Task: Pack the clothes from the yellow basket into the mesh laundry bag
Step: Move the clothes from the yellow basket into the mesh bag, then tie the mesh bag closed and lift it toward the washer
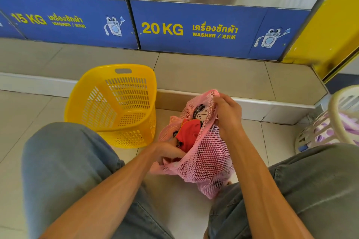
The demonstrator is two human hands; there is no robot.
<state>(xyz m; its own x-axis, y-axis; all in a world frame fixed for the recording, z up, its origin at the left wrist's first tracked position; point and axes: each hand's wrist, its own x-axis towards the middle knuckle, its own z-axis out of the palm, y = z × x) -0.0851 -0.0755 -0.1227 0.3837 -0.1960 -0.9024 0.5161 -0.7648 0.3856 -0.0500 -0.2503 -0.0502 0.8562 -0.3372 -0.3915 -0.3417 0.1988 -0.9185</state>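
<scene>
The yellow basket (116, 105) stands tilted on the tiled floor at centre left, and nothing shows inside it. To its right is the pink mesh laundry bag (209, 159), held up between my knees. Inside its mouth lie a red garment (189, 135) and a black-and-white patterned cloth (201, 112). My right hand (228, 112) grips the bag's upper rim. My left hand (169, 151) is at the bag's mouth, its fingers closed on the near rim by the red garment.
Two washers with blue panels marked 15 KG and 20 KG stand behind a raised tiled step (213, 75). A white basket (330, 122) with purple cloth sits at the right. My knees in grey jeans flank the bag.
</scene>
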